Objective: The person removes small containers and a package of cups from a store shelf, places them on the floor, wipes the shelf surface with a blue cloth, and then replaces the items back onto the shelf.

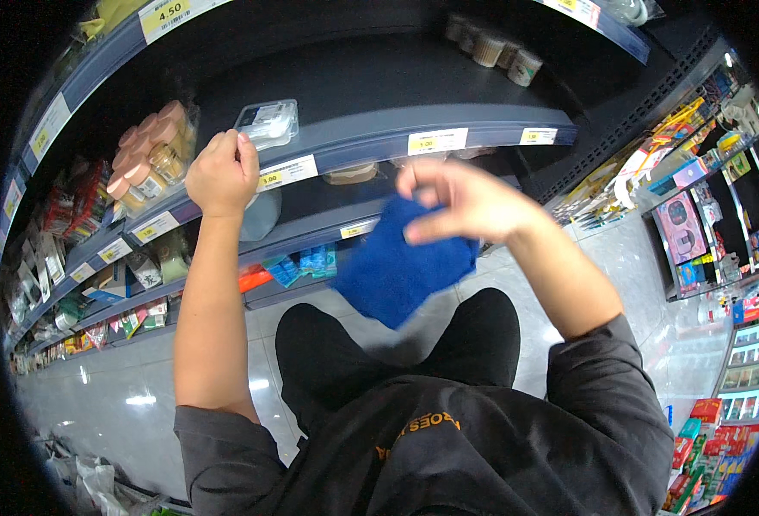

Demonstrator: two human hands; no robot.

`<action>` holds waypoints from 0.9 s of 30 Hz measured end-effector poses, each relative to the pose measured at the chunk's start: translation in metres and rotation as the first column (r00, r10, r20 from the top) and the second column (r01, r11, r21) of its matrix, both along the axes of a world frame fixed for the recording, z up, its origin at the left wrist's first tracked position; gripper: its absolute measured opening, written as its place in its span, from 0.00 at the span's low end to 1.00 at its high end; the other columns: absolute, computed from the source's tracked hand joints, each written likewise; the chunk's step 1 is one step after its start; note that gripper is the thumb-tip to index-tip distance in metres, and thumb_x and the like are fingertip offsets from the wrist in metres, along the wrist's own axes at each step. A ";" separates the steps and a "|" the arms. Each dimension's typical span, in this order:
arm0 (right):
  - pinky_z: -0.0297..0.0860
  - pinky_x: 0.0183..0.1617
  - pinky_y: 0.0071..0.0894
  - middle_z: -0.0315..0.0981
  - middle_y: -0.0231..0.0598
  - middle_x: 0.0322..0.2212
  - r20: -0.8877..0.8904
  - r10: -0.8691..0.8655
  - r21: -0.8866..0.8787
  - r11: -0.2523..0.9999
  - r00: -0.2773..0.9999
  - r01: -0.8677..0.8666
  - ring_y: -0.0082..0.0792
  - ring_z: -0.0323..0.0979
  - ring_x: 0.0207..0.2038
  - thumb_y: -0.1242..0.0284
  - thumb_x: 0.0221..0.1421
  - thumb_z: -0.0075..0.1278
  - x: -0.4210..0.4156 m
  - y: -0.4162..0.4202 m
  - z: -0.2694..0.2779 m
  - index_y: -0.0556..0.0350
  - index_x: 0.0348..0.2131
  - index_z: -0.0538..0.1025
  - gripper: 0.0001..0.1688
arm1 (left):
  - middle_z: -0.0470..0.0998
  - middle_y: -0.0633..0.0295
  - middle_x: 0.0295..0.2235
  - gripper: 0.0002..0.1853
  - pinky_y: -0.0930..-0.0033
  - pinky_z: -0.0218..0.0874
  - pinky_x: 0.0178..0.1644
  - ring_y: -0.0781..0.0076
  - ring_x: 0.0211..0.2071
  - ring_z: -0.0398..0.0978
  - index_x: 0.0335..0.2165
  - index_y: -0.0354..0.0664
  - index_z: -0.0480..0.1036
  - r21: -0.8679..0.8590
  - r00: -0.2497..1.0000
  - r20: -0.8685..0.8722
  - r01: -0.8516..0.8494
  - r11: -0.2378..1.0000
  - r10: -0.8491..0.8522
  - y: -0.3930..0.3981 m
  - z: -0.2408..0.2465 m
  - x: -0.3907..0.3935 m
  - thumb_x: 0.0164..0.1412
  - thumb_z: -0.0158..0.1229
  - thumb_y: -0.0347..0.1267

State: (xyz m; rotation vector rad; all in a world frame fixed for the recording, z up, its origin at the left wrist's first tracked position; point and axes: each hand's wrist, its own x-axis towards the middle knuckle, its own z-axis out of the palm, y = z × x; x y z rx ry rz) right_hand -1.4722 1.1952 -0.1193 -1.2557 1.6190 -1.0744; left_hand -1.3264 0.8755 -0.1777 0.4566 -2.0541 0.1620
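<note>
A blue cloth [405,264] hangs, a little blurred, from my right hand [463,203], whose thumb and fingers are at its upper edge. My left hand [223,173] is curled at the front edge of a dark metal shelf [360,142], beside a clear plastic case [270,122]. Whether anything lies inside the curled fingers cannot be seen. Left of that hand stands a wrapped pack of bottles with pink caps [150,151]. Small round containers [505,58] sit at the back right of the same shelf.
Lower shelves hold blue packets [305,263], an orange-red item [257,278] and boxes. Price tags line the shelf edges. My knees [305,335] are below, over a grey tiled floor [128,393]. Another stocked rack [708,226] stands at the right.
</note>
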 end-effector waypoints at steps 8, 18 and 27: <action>0.71 0.47 0.39 0.76 0.43 0.42 -0.156 -0.085 0.525 0.837 0.984 0.155 0.42 0.75 0.45 0.75 0.44 0.60 0.054 0.051 -0.335 0.49 0.38 0.73 0.18 | 0.74 0.59 0.25 0.15 0.54 0.64 0.27 0.50 0.26 0.75 0.24 0.45 0.71 -0.005 0.998 -0.014 0.061 0.998 -0.061 0.000 -0.007 -0.010 0.65 0.46 0.38; 0.70 0.47 0.38 0.77 0.40 0.35 0.040 -0.169 0.526 0.841 0.985 0.123 0.40 0.75 0.44 0.81 0.42 0.60 0.083 0.046 -0.590 0.52 0.34 0.75 0.16 | 0.74 0.61 0.23 0.14 0.58 0.63 0.25 0.53 0.23 0.74 0.23 0.45 0.72 -0.020 0.996 -0.038 0.085 0.996 -0.085 0.004 -0.003 -0.008 0.63 0.48 0.37; 0.73 0.53 0.45 0.76 0.49 0.51 -0.454 0.222 0.833 0.449 0.863 0.323 0.51 0.75 0.50 0.73 0.58 0.45 -0.029 0.072 -0.581 0.56 0.44 0.81 0.18 | 0.76 0.57 0.25 0.16 0.56 0.65 0.28 0.49 0.26 0.75 0.27 0.45 0.74 0.054 0.998 -0.008 0.065 0.996 -0.065 0.000 -0.003 -0.011 0.67 0.45 0.38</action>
